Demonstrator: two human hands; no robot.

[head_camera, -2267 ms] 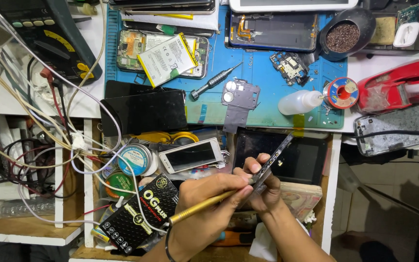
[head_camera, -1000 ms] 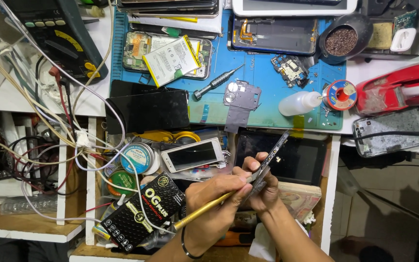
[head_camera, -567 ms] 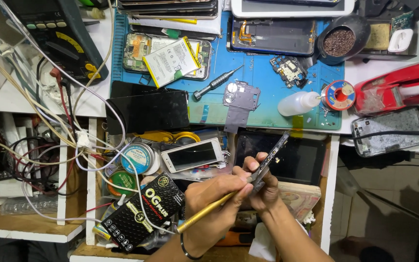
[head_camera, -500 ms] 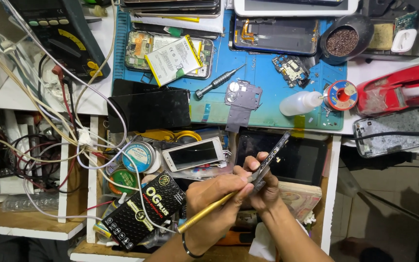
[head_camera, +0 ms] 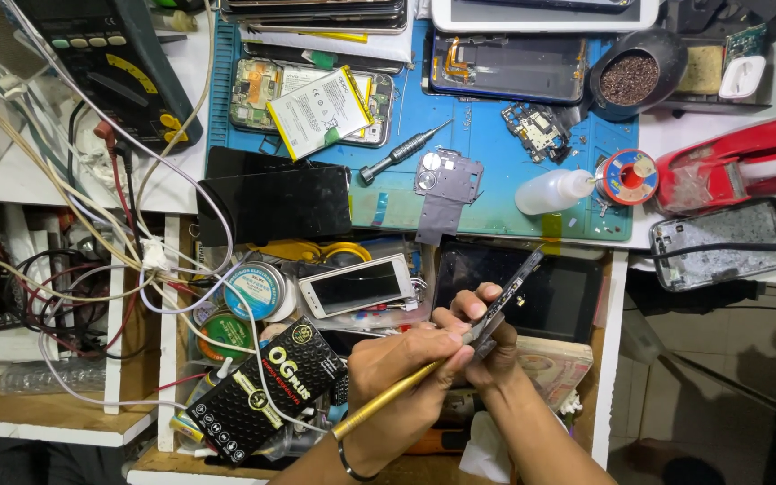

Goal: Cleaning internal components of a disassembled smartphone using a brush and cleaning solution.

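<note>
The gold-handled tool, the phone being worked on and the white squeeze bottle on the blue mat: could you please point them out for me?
gold-handled tool (head_camera: 388,403), head view, middle of its handle.
phone (head_camera: 512,290), head view, upper part of its edge.
white squeeze bottle (head_camera: 545,192), head view, middle of its body.

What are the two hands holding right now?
Left hand: closed on a yellow-handled tool.
Right hand: closed on a dark phone, held edge-on.

- Gold-yellow tool in the left hand.
- Dark grey phone in the right hand.
- Blue work mat beyond the grip.
- Black box, yellow lettering, left of it.
</note>
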